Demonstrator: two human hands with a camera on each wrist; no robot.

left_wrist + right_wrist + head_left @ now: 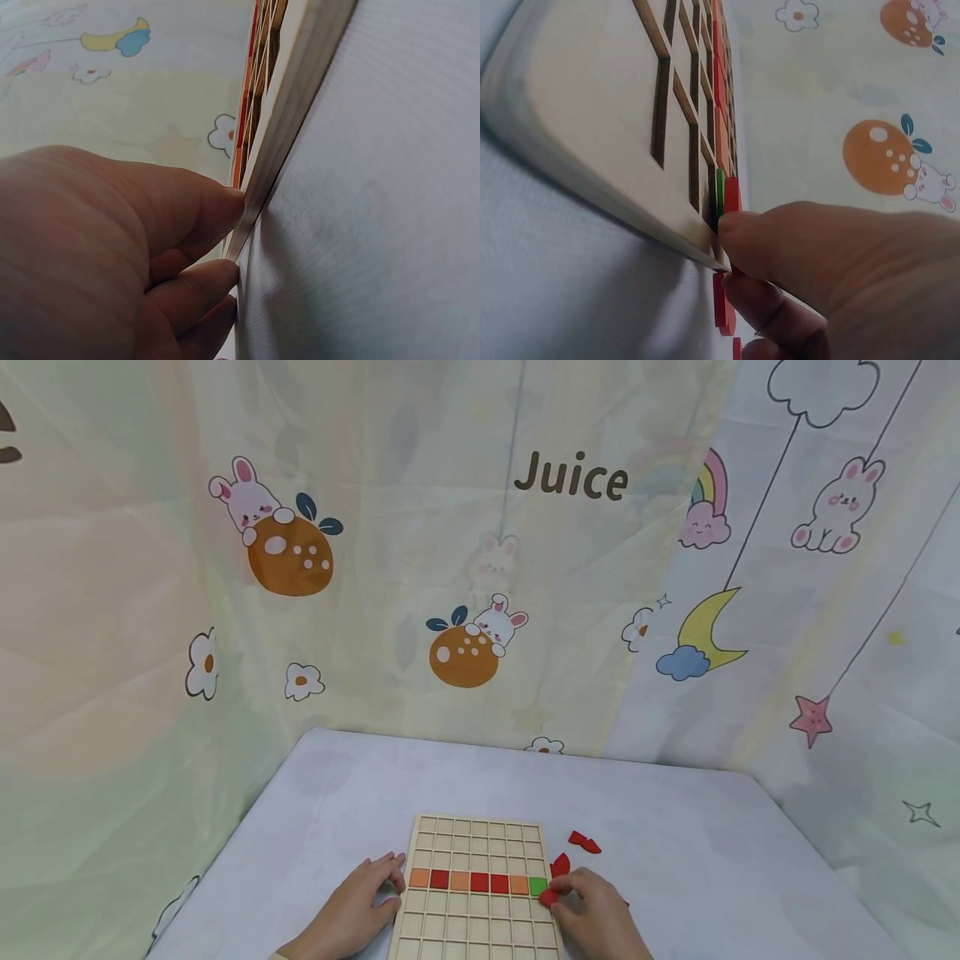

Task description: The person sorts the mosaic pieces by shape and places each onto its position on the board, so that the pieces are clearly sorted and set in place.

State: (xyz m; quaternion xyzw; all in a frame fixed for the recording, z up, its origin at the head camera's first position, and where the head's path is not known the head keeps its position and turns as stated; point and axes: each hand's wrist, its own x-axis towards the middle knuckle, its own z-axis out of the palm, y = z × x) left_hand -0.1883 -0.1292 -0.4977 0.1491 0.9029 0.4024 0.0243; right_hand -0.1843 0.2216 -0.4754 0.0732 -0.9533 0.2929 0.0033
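A pale wooden grid board (457,928) lies on the table. One row across it holds orange and red square tiles, with a green tile (537,886) at the right end. My left hand (348,910) rests against the board's left edge, thumb and fingertips touching its side in the left wrist view. At the right edge, my right hand (600,914) pinches a small flat red piece (732,193) between thumb and finger. That piece stands beside the green tile, partly over the board's rim; the fingers cover much of it.
Loose red pieces lie right of the board: one (560,865) close to its edge, others (584,842) farther back. A pale cloth covers the table (712,843). Behind it hangs a printed curtain (390,527) with rabbits, oranges and the word Juice.
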